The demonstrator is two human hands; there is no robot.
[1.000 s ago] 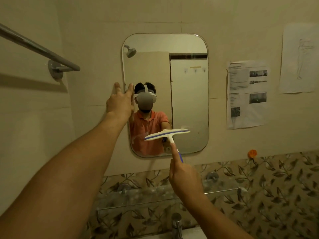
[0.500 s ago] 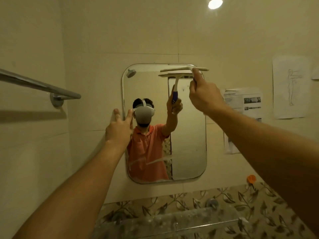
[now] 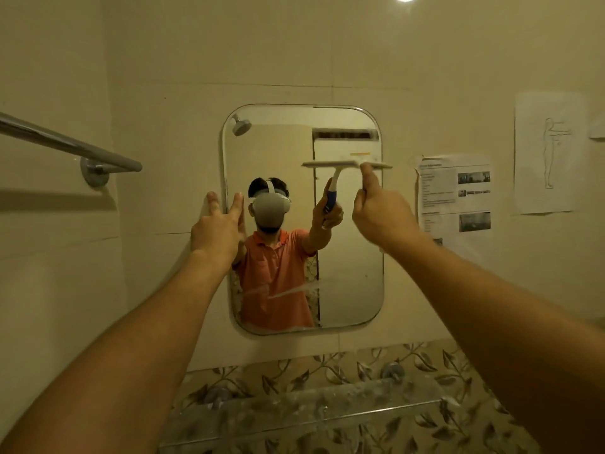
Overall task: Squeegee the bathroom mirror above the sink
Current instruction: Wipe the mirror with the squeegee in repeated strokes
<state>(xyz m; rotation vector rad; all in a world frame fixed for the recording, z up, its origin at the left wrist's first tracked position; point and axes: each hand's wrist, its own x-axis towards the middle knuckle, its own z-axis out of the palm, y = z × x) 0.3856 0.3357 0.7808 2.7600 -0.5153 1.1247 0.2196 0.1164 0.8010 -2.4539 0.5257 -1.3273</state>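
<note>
A rounded rectangular mirror (image 3: pixel 347 290) hangs on the beige tiled wall. My right hand (image 3: pixel 383 214) grips a white squeegee; its blade (image 3: pixel 376 165) lies flat and level against the upper right part of the glass, and the handle is hidden behind my hand, showing only in the reflection. My left hand (image 3: pixel 217 229) rests with fingers spread on the mirror's left edge at mid height. A faint wet streak (image 3: pixel 288 291) crosses the lower glass.
A chrome towel bar (image 3: pixel 70 147) juts from the left wall. Printed sheets (image 3: pixel 455 198) and a drawing (image 3: pixel 550 152) are stuck on the wall to the right. A glass shelf (image 3: pixel 311 407) runs below the mirror over leaf-patterned tiles.
My right hand swung the squeegee from the mirror's bottom up to its top edge, then drew the blade down the right side. The left hand stayed on the mirror's left edge.
</note>
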